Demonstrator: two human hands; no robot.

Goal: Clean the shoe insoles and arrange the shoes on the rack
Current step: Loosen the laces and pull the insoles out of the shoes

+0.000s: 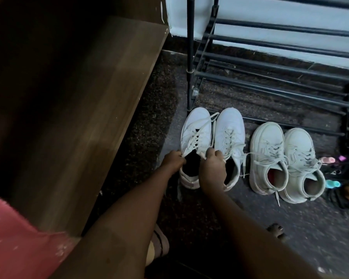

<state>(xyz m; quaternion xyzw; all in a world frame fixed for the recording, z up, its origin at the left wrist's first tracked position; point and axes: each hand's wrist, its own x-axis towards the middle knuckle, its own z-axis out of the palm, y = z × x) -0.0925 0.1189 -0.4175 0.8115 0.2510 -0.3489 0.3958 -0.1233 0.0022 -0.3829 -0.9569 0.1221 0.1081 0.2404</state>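
Two pairs of white lace-up sneakers stand on the dark floor in front of a black metal shoe rack (270,67). The leftmost sneaker (195,127) has loosened laces and a dark opening. My left hand (172,161) pinches its left collar edge. My right hand (212,170) grips the right side of the same opening and hides part of it. Its partner sneaker (229,133) stands right beside it. The second pair (267,150) (299,158) stands further right, its insoles visible inside.
A brown wooden cabinet (79,97) fills the left side. The rack's bars hold no shoes. Dark sandals with coloured beads (338,178) lie at the right edge. My feet (276,231) show at the bottom on the dark carpet.
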